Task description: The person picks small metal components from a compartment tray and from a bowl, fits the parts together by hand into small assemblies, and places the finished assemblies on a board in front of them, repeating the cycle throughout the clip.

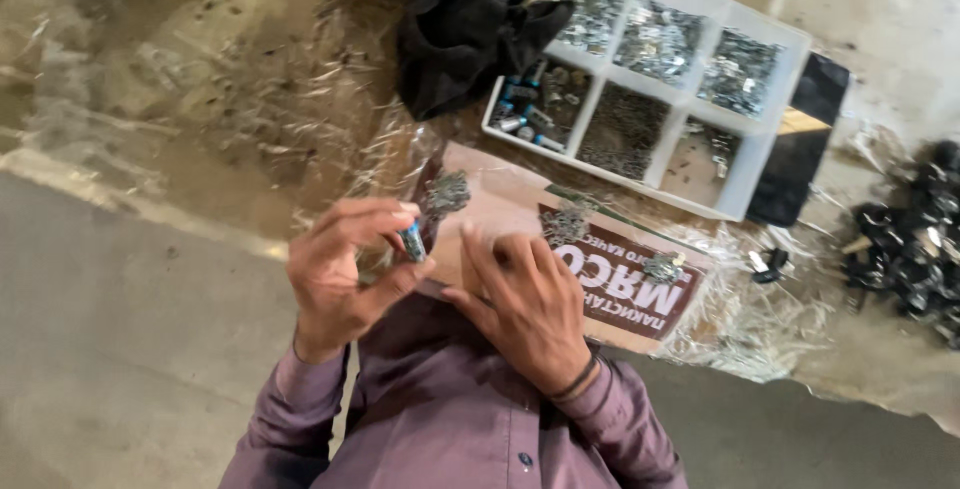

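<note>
Our left hand (340, 274) pinches a small blue-and-silver metal cylinder (412, 242) above the worktop's brown cardboard sheet (500, 199); our right hand (525, 304) hovers loosely open beside it. It looks light, rigid, slippery; best gripped by its sides.

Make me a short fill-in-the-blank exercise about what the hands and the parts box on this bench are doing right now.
1. The left hand pinches a small ____ cylindrical part between thumb and fingers.
2. The right hand rests on the brown ____ sheet.
3. The white parts box is split into ____ compartments.
4. A crumpled ____ cloth lies against the box's left end.

Missing words: blue; cardboard; six; black
</note>
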The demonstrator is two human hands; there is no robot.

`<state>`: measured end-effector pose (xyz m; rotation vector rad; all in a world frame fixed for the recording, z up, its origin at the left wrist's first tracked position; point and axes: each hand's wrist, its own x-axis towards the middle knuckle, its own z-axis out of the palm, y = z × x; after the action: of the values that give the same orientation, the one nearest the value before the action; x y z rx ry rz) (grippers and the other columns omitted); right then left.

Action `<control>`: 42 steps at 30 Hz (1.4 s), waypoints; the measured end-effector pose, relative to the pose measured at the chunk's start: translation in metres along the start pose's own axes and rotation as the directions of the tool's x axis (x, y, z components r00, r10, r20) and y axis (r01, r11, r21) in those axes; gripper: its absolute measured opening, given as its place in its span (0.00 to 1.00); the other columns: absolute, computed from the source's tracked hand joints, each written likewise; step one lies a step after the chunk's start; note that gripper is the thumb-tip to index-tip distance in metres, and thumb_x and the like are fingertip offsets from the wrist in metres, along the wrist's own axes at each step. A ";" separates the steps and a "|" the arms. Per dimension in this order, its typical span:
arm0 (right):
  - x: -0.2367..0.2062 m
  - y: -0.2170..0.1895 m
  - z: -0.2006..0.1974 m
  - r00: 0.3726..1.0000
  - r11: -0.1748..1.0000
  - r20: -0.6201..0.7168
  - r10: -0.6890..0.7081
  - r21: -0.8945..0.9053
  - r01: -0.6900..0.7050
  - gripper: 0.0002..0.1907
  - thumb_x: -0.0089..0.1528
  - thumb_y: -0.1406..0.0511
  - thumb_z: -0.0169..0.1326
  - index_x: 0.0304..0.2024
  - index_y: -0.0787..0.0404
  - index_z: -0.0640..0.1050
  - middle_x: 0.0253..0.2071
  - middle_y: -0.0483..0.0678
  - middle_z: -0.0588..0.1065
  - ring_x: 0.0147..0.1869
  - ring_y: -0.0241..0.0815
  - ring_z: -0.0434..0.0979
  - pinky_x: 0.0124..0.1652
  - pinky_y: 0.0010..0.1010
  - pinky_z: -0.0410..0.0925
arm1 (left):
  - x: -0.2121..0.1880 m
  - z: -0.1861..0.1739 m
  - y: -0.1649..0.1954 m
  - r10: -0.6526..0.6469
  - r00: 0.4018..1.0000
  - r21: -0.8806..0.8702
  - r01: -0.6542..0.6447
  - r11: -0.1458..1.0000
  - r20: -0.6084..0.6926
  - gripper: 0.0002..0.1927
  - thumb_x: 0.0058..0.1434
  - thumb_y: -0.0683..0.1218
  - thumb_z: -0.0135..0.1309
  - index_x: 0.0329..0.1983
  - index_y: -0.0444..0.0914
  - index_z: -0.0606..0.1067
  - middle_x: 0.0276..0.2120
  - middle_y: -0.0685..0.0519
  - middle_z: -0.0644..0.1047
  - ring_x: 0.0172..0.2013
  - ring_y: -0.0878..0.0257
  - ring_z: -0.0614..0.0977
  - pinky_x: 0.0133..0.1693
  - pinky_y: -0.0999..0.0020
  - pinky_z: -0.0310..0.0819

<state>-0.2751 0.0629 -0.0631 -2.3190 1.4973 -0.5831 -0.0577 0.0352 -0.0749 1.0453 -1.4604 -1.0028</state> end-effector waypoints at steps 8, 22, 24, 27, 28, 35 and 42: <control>-0.071 0.034 -0.014 0.982 0.884 -0.189 -0.010 0.456 0.097 0.11 0.58 0.72 0.60 0.44 0.59 0.79 0.46 0.47 0.77 0.50 0.46 0.77 0.50 0.38 0.71 | 0.014 0.050 0.003 0.052 0.958 -0.097 -0.026 0.995 0.283 0.21 0.53 0.36 0.69 0.50 0.37 0.78 0.49 0.47 0.81 0.45 0.61 0.84 0.43 0.70 0.82; -0.130 0.035 -0.022 0.645 0.284 -0.301 0.702 0.950 0.134 0.08 0.66 0.79 0.54 0.47 0.71 0.76 0.43 0.54 0.76 0.40 0.40 0.79 0.39 0.29 0.75 | 0.008 0.131 0.020 0.162 0.845 -0.165 -0.088 0.982 0.510 0.23 0.51 0.38 0.70 0.51 0.40 0.79 0.49 0.51 0.81 0.45 0.58 0.84 0.46 0.66 0.80; -0.132 0.034 -0.022 0.629 0.337 -0.289 0.722 0.940 0.045 0.07 0.68 0.79 0.53 0.47 0.68 0.74 0.44 0.55 0.76 0.43 0.38 0.79 0.43 0.27 0.74 | 0.005 0.132 0.020 0.164 0.852 -0.153 -0.100 0.983 0.497 0.23 0.50 0.38 0.69 0.51 0.40 0.79 0.49 0.51 0.81 0.45 0.58 0.84 0.46 0.66 0.80; -0.129 0.036 -0.022 0.645 0.493 -0.374 0.666 0.870 -0.006 0.08 0.68 0.79 0.52 0.48 0.66 0.73 0.45 0.54 0.76 0.45 0.37 0.79 0.45 0.25 0.74 | 0.002 0.134 0.019 0.114 0.859 -0.180 -0.026 0.983 0.498 0.23 0.53 0.37 0.68 0.52 0.41 0.80 0.49 0.52 0.81 0.44 0.61 0.84 0.44 0.70 0.84; -0.127 0.036 -0.021 0.656 0.552 -0.411 0.633 0.834 -0.011 0.09 0.68 0.78 0.52 0.49 0.66 0.72 0.45 0.53 0.76 0.46 0.37 0.79 0.45 0.25 0.74 | 0.001 0.133 0.019 0.114 0.865 -0.168 -0.035 0.985 0.489 0.23 0.52 0.37 0.68 0.52 0.41 0.80 0.49 0.52 0.81 0.43 0.61 0.84 0.44 0.70 0.83; -0.121 0.046 -0.034 0.723 0.679 -0.363 0.587 0.708 -0.196 0.12 0.62 0.81 0.51 0.45 0.69 0.80 0.40 0.52 0.75 0.38 0.34 0.76 0.38 0.19 0.68 | 0.001 0.136 0.017 0.118 0.880 -0.148 -0.055 0.987 0.459 0.23 0.51 0.37 0.68 0.52 0.41 0.79 0.50 0.52 0.81 0.42 0.62 0.83 0.44 0.69 0.81; -0.118 0.055 -0.028 0.634 0.598 -0.403 0.660 0.793 -0.118 0.06 0.62 0.78 0.56 0.41 0.69 0.79 0.40 0.55 0.80 0.36 0.35 0.79 0.35 0.23 0.70 | 0.004 0.141 0.013 0.119 0.863 -0.163 -0.044 0.986 0.492 0.24 0.52 0.38 0.68 0.54 0.41 0.79 0.51 0.52 0.80 0.46 0.61 0.84 0.46 0.69 0.84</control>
<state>-0.3760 0.1473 -0.0840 -1.0813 1.5951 -1.6385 -0.1994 0.0430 -0.0784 0.6288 -1.7965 -1.3657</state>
